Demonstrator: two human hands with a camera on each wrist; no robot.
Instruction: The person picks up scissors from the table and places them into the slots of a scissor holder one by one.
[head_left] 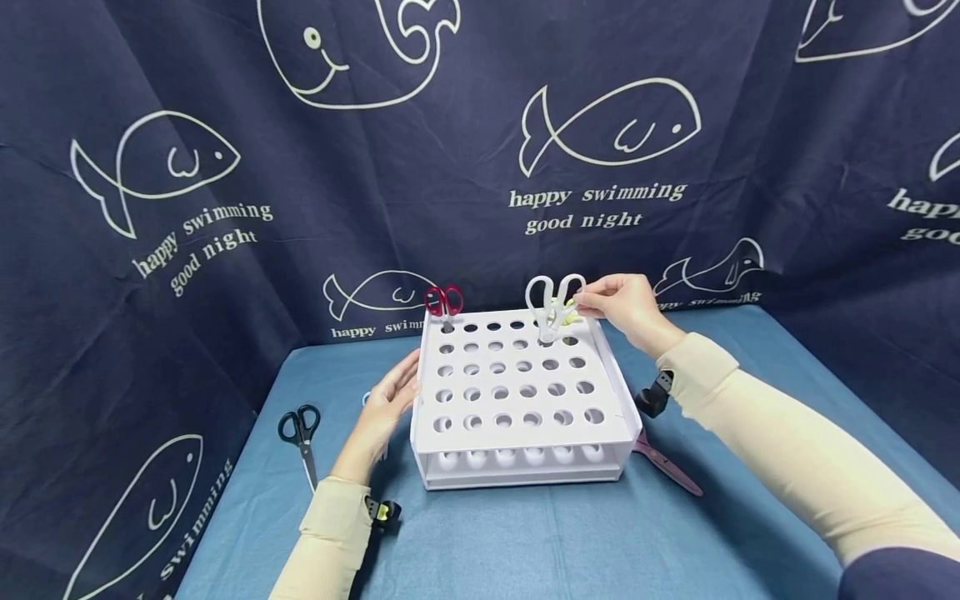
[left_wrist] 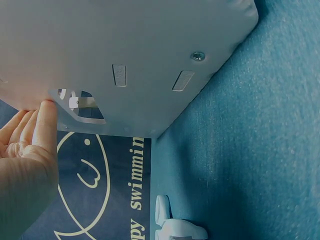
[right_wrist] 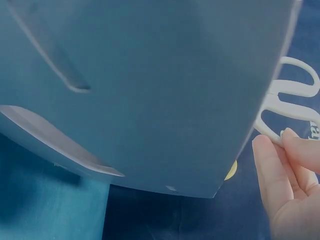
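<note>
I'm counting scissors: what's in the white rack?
Red scissors and white scissors show at its top, with something yellow behind the white scissors. The rack hides their lower ends.

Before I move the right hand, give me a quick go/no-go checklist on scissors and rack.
1. Right hand has a grip on the white-handled scissors: ok, fingers and thumb pinch a handle loop.
2. Left hand on the white rack: ok, fingers touch its left side.
3. White-handled scissors fully seated: cannot tell, blades hidden.
4. White-handled scissors clear of the yellow item: cannot tell, they overlap in the head view.
5. Red-handled scissors standing at the rack's far-left corner: ok.
6. All scissors racked: not ok, black-handled scissors and pink scissors lie outside it.
</note>
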